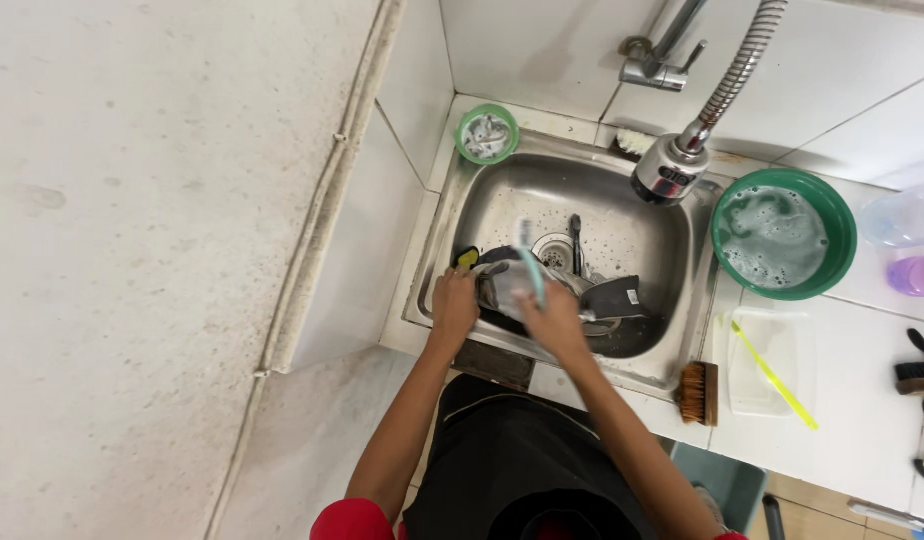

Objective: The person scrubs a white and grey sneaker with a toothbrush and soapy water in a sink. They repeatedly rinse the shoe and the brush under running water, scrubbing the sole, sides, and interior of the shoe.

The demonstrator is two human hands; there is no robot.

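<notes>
The left hand is clamped around the heel end of a dark grey shoe that lies low in the stainless-steel sink, near its front wall, while the right hand is closed around a pale teal brush whose handle slants up and away over the shoe; the handle is blurred, so I judge it to be mid-stroke. A second dark shoe lies just beside the first, to its right, touching or nearly touching it, and the drain sits just behind both. Scrubbing well here seems to call for a firm hold with the left hand so the shoe does not twist under the bristles, and short strokes that stay over the basin so the suds fall in the sink and not on the tiled counter. Turning the shoe a little between passes would bring the seams and sole edge under the brush. The green basin of soapy water stands on the counter to the right, near enough for re-wetting the bristles, and the spray head of the flexible tap hangs over the back of the sink. A brown scrubbing brush rests on the sink's front right rim, and a yellow-green toothbrush lies on a clear tray beside it.
</notes>
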